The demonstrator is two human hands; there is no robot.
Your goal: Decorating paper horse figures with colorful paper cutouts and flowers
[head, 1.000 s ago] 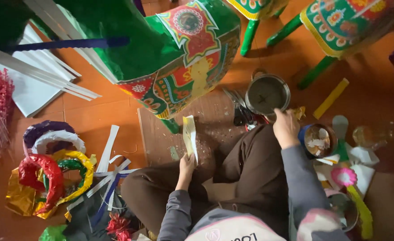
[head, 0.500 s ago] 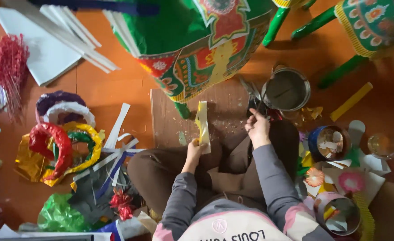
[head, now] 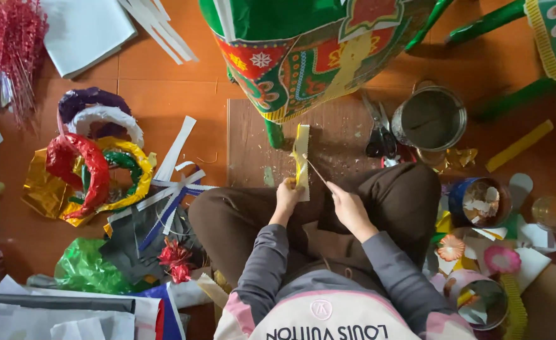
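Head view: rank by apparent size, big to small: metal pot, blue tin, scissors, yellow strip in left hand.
1. Metal pot, clearly largest.
2. Blue tin.
3. Scissors and yellow strip, held by the left hand: similar length, both slim, too close to rank.

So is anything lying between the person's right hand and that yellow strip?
Nothing visible. The left hand holds the yellow strip upright, and the right hand reaches it with a thin stick across bare board.
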